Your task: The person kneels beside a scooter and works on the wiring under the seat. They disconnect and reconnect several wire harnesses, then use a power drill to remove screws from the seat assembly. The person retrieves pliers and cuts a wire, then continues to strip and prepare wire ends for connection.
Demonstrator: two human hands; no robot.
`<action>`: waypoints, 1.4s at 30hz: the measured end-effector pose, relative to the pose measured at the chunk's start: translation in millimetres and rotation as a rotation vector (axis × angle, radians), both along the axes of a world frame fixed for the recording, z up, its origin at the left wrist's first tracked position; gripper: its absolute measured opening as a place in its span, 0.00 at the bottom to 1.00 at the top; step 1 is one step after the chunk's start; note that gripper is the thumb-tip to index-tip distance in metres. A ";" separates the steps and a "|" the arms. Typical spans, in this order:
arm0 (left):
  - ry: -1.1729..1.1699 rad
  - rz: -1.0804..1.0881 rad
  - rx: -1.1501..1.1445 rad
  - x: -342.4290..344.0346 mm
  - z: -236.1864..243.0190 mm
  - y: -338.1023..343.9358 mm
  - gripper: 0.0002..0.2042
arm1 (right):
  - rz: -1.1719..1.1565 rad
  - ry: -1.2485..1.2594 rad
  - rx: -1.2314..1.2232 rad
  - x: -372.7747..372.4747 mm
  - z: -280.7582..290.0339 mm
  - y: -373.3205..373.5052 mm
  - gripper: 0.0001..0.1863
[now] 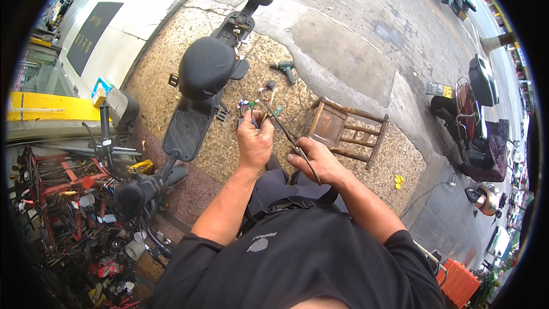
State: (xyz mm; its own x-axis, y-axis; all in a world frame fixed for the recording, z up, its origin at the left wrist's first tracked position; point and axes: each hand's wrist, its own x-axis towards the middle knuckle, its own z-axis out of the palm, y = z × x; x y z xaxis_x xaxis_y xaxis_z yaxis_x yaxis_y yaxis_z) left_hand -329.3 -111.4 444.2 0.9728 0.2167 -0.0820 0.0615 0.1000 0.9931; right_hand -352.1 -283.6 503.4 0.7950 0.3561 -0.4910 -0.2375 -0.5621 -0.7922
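Observation:
My left hand (255, 142) is closed, its fingers pinched round a bundle of wires (250, 105) with small white, blue, red and green connectors at its far end. To its right, my right hand (318, 161) is closed round a long thin dark cable (281, 124). The cable slants from beyond the left fingers down past the right wrist. Something small and shiny shows at the right fingertips, too small to name. Ahead and to the left stands an electric scooter with a black seat (207, 68) and bare wiring (239, 33) behind it.
A green and black cordless drill (284, 71) lies on the speckled ground beyond my hands. A small wooden stool (346, 131) lies tipped at the right. Scooter handlebars (137, 194) and a heap of red frames and parts (63, 194) fill the left. Parked scooters (477, 114) stand far right.

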 end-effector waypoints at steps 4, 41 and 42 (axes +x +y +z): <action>-0.031 -0.006 0.067 0.4 6.1 -1.7 0.04 | 0.003 -0.029 -0.046 0.1 -1.0 3.4 0.21; 0.439 -0.283 -0.769 2.3 36.0 22.3 0.04 | 0.072 -0.287 -0.128 -1.7 -21.3 -7.3 0.18; 0.467 -0.290 -0.770 2.8 37.0 24.4 0.05 | 0.072 -0.278 -0.111 -1.5 -21.4 -8.3 0.18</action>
State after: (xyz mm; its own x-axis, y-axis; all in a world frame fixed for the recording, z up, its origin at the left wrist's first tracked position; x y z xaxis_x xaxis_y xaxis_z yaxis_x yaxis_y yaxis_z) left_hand -326.6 -87.1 481.2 0.8126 -0.3048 -0.4967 0.5619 0.6360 0.5290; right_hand -353.7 -291.9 482.0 0.8788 0.3734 -0.2972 0.0236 -0.6560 -0.7544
